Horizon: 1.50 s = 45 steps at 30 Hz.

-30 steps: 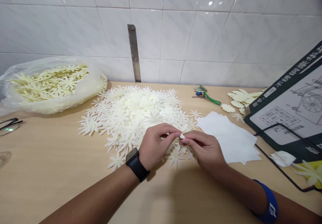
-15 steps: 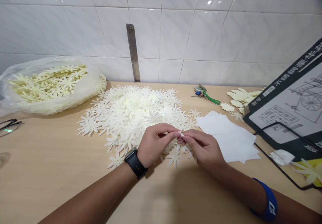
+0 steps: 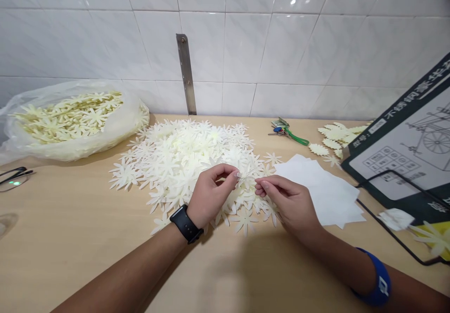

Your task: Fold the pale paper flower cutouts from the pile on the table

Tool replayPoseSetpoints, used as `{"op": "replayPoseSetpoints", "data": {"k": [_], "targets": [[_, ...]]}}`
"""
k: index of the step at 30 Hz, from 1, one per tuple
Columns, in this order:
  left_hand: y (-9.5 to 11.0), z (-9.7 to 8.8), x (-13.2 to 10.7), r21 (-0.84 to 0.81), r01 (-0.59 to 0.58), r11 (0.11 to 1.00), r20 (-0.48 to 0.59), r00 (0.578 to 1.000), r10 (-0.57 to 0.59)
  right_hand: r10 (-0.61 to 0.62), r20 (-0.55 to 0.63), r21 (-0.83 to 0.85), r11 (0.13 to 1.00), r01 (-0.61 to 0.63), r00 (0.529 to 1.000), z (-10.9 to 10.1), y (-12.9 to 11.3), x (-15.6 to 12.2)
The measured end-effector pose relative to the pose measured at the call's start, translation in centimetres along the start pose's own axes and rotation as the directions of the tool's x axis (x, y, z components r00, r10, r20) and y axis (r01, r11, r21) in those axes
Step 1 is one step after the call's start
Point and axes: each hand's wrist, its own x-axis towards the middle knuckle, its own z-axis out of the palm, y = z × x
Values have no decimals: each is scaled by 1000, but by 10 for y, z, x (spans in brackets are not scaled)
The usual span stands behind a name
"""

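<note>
A large pile of white, flower-shaped cutouts with narrow petals (image 3: pixel 186 149) spreads over the table. In front of it my left hand (image 3: pixel 211 193), with a black watch on the wrist, pinches a small white piece (image 3: pixel 238 175) between thumb and index finger. Against the pale pile the outline of that piece is hard to make out. A short gap to the right, my right hand (image 3: pixel 290 203) has its thumb and index fingertips pressed together. Whatever may be between them is too small to name. One loose flower cutout (image 3: pixel 243 220) lies on the table just below the hands.
A clear plastic bag (image 3: pixel 130 137) full of yellowish flower cutouts sits at left, near eyeglasses (image 3: pixel 16 178). White paper sheets (image 3: pixel 316 191) lie at right. Behind are keys on a green strap (image 3: pixel 297 137) and more cutouts (image 3: pixel 337 135). A dark printed box (image 3: pixel 404 149) leans at far right.
My hands have moved apart from where their fingertips met. The left has shifted left and slightly up with the small white piece; the right has stayed nearly in place.
</note>
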Motion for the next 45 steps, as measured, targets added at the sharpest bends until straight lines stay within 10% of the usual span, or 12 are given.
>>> {"op": "replayPoseSetpoints", "data": {"k": [10, 21, 36, 45], "targets": [[-5, 9, -12, 202, -244, 949, 179, 961, 209, 13, 150, -35, 999, -8, 989, 5, -3, -5], [-2, -9, 8, -85, -47, 995, -160, 987, 33, 12, 110, -43, 999, -8, 994, 3, -3, 1], [2, -7, 3, -68, -33, 997, -149, 989, 23, 262, 99, 55, 962, -269, 960, 3, -5, 0], [0, 1, -5, 151, -142, 978, 9, 990, 142, 153, 47, 95, 983, -157, 987, 2, 0, -1]]}}
